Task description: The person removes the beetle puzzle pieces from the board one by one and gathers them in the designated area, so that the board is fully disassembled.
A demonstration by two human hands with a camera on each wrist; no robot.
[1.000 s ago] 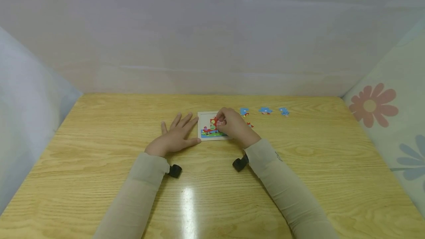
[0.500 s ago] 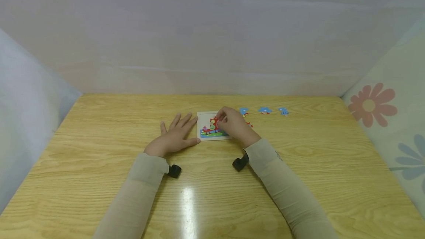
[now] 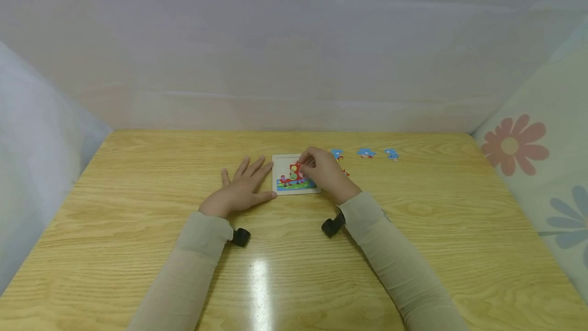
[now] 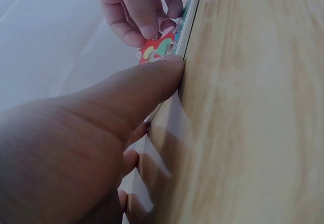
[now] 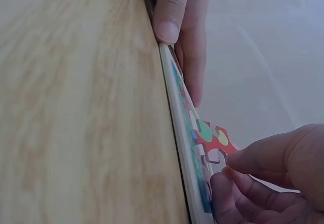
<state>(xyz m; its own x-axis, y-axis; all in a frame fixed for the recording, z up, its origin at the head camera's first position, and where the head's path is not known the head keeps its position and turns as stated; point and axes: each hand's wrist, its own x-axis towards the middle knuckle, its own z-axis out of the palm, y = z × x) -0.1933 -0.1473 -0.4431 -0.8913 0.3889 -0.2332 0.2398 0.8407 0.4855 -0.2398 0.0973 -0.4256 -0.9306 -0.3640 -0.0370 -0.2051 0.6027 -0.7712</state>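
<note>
My right hand (image 3: 325, 173) pinches a red jigsaw piece (image 5: 217, 142) with green and yellow dots between thumb and fingertips. The piece is tilted up over the wooden puzzle tray (image 3: 297, 192), its lower edge close to the assembled strip along the bottom. That strip (image 3: 286, 186) shows green and blue ground with small red figures. The upper part of the tray is bare white. With fingers spread, my left hand (image 3: 236, 193) lies at the tray's left side; its thumb touches the lower left corner, as the left wrist view shows. The right hand covers the tray's right side.
Several loose pieces lie right of the tray: a blue and red one (image 3: 337, 154), a blue and pink one (image 3: 366, 152) and a blue one (image 3: 392, 154). A red piece (image 3: 346, 172) is partly hidden behind my right hand. A pale cloth wall (image 3: 294, 65) stands behind the wooden table (image 3: 294, 280).
The right hand's fingers have shifted slightly with the piece, and a little more of the tray's lower right picture shows. The left hand stays in place.
</note>
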